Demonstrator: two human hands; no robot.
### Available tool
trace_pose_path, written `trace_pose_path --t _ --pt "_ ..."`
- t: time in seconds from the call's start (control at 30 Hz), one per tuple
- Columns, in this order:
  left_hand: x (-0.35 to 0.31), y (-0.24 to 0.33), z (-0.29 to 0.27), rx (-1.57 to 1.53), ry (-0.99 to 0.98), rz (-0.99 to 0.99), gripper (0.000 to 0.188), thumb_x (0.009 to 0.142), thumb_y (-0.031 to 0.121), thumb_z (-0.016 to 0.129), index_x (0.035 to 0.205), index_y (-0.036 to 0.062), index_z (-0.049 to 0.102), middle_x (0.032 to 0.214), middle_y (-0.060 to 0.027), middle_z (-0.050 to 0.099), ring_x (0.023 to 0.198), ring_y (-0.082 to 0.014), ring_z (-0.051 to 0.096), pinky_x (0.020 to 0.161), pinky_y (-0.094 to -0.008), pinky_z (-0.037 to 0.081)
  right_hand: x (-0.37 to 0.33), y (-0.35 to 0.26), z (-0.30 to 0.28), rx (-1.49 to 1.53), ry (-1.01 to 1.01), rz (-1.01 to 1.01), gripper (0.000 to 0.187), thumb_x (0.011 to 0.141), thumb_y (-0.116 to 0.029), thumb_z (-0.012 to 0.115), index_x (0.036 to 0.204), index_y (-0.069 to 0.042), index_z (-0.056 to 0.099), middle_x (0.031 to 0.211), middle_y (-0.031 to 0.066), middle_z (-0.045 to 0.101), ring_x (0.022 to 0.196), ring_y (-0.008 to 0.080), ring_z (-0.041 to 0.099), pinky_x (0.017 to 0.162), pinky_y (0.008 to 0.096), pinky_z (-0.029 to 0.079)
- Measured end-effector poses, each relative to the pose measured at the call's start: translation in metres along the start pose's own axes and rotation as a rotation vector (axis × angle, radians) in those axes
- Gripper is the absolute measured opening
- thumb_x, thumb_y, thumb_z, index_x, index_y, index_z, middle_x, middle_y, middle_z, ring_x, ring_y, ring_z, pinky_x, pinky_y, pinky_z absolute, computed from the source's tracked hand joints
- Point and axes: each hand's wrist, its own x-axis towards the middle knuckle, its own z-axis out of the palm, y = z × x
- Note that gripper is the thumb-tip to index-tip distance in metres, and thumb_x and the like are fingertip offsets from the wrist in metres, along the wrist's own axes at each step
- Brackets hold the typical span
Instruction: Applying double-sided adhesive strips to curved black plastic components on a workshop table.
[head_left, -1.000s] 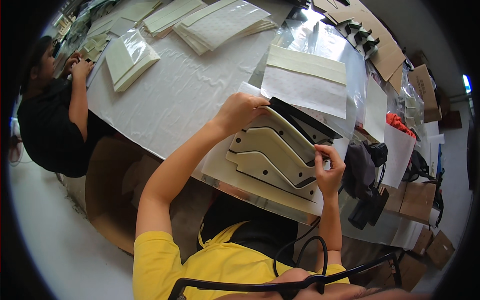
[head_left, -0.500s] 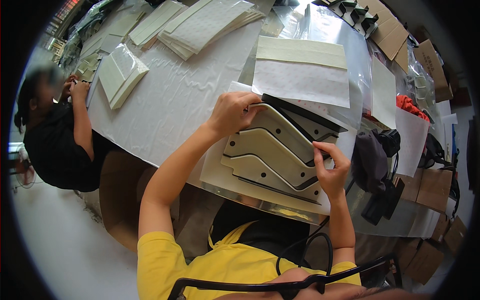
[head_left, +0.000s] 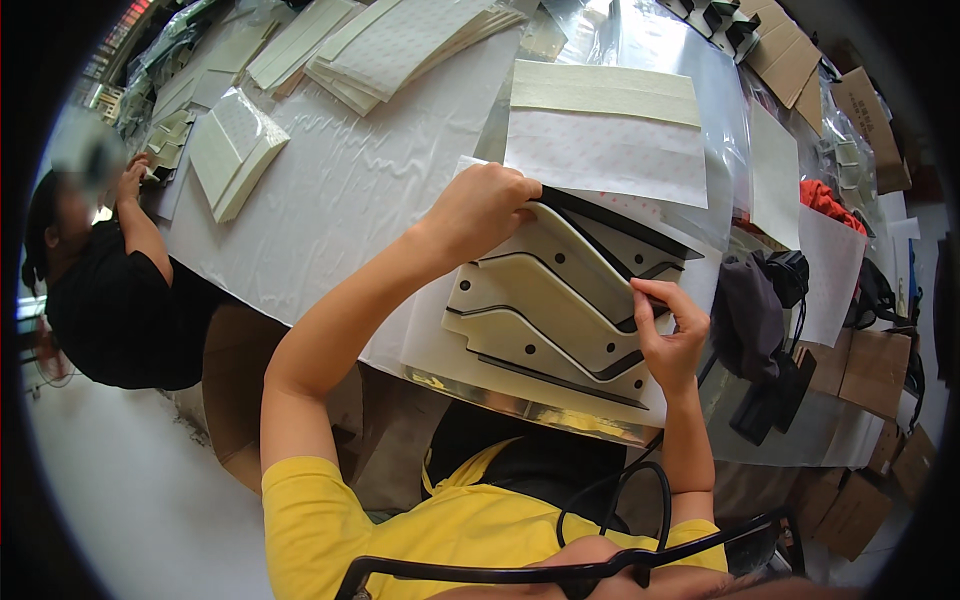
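Several cream-white zigzag panels [head_left: 570,300] with raised edges, black edging and dark round spots lie nested on a white sheet near the table's front edge. My left hand [head_left: 490,205] is closed in a pinch on the far left corner of the farthest bent panel [head_left: 585,240], its fingertips partly hidden. At that panel's right end, my right hand [head_left: 670,330] pinches the edge between thumb and forefinger. A straight black strip [head_left: 630,225] runs along the far side of the group. Beyond it lies a white printed sheet with a cream band [head_left: 605,135].
The table [head_left: 350,190] has a white plastic cover. Stacks of cream sheets [head_left: 400,50] and a wrapped bundle [head_left: 238,150] lie at the far left. A co-worker [head_left: 110,280] in black sits there. Dark cloth [head_left: 745,300], a red cloth [head_left: 830,207] and cardboard boxes [head_left: 875,370] are at right.
My left hand has shifted slightly farther away and is turned more over the panel's corner. My right hand keeps its pinch at the right end. The view has moved a little.
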Motion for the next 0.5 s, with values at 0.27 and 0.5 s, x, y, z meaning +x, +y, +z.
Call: trace_pose_path --t 0.27,0.5 --pt "0.007 -0.018 -0.005 -0.137 -0.095 0.136 0.017 0.084 0.017 0.071 0.084 0.0002 0.068 0.073 -0.0146 0.064 0.067 -0.0329 0.062 0.063 -0.0392 0.05 -0.001 -0.001 0.002 -0.001 0.008 0.012 0.017 0.079 0.008 0.067 0.094 0.002 0.071 0.082 0.0113 0.07 0.072 0.0161 0.067 0.068 0.0237 0.051" --pt "0.008 -0.019 -0.004 -0.106 -0.074 0.215 0.019 0.086 0.017 0.068 0.079 0.0 0.062 0.071 -0.0133 0.061 0.066 -0.0324 0.061 0.061 -0.039 0.049 -0.002 0.0 0.002 0.028 -0.023 0.022 0.017 0.078 0.008 0.067 0.093 0.001 0.071 0.081 0.0109 0.07 0.07 0.0163 0.067 0.067 0.0234 0.051"
